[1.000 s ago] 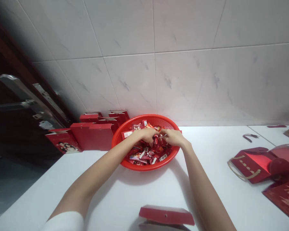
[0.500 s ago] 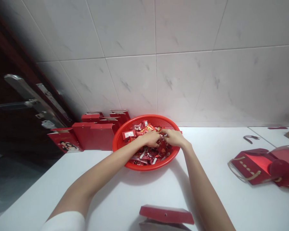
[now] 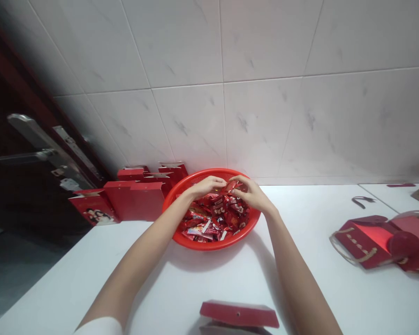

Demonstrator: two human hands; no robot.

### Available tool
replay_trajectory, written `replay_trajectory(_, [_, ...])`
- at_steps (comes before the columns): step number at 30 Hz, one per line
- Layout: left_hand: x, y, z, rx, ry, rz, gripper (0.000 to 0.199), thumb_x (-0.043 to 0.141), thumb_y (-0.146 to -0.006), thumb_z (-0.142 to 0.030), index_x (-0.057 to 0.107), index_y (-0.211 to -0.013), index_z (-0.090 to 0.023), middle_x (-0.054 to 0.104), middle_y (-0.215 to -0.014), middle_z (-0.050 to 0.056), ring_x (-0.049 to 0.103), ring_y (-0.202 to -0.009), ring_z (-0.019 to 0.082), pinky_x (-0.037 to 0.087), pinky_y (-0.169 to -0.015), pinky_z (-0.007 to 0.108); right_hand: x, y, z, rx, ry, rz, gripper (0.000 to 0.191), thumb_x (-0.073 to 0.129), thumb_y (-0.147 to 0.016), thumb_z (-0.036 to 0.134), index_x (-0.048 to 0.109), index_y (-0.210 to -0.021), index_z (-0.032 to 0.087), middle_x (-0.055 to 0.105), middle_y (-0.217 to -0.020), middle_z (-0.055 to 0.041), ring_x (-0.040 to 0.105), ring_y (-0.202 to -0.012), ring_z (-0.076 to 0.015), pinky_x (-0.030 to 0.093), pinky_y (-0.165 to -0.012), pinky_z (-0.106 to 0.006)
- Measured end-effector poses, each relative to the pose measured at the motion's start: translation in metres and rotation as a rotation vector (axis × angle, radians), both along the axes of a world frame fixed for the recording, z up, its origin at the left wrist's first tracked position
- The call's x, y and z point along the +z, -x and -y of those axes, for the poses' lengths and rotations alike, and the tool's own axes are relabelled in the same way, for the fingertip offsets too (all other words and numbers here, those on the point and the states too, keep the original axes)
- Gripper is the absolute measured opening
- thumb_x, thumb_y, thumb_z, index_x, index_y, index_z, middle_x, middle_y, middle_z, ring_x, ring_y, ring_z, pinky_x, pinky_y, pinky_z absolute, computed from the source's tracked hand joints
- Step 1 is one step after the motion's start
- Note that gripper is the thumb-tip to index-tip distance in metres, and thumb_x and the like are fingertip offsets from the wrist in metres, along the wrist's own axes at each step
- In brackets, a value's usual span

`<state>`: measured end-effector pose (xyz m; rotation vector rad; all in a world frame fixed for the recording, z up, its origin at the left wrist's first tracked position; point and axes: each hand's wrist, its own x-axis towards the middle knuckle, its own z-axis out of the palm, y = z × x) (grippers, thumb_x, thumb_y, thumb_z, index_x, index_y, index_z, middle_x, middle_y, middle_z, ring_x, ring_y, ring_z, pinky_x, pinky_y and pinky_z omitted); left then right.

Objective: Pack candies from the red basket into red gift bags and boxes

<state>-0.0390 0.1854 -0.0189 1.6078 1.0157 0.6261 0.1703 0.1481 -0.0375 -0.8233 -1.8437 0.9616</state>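
A red plastic basket [image 3: 209,246] full of small wrapped sweets [image 3: 218,211] stands on the white table against the tiled wall. Over the back part of the basket, my left hand [image 3: 209,185] has its fingers pressed together, and what lies in them is too small to make out. My right hand [image 3: 249,193] faces it from the right, thumb and fingers closed on a red-wrapped sweet [image 3: 231,187]. The fingertips of both hands are close together at that sweet.
Several red paper bags [image 3: 146,200] stand left of the basket, beside a dark door with a metal handle [image 3: 28,157]. Another red bag [image 3: 239,315] is at the near edge. Red boxes with cord handles [image 3: 365,242] and a dark ribbon [image 3: 363,201] lie right.
Both hands have risen from the middle of the sweets toward the back of the basket. The left hand moved back and left, and a red sweet now shows in the right hand.
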Motion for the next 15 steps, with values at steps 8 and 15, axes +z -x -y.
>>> replay_trajectory(8, [0.018, -0.004, 0.024, 0.040, -0.037, 0.169, 0.065, 0.064, -0.075, -0.075, 0.077, -0.091, -0.014, 0.077, -0.092, 0.011, 0.068, -0.082, 0.023, 0.053, -0.084, 0.037, 0.011, 0.008, 0.008, -0.088, 0.128, -0.153, 0.050, 0.071, -0.076, 0.060, 0.046, -0.060, 0.021, 0.043, -0.058, 0.0062, 0.039, -0.058, -0.0112, 0.030, -0.057, -0.027])
replay_trajectory(15, [0.027, -0.007, 0.051, 0.099, -0.170, 0.232, 0.044, 0.081, -0.070, -0.057, 0.077, -0.078, -0.015, 0.075, -0.080, 0.006, 0.066, -0.079, 0.020, 0.051, -0.081, 0.032, 0.017, 0.012, 0.017, 0.125, 0.283, -0.309, 0.046, 0.081, -0.069, 0.058, 0.055, -0.065, 0.019, 0.052, -0.063, 0.0048, 0.047, -0.063, -0.0122, 0.038, -0.062, -0.027])
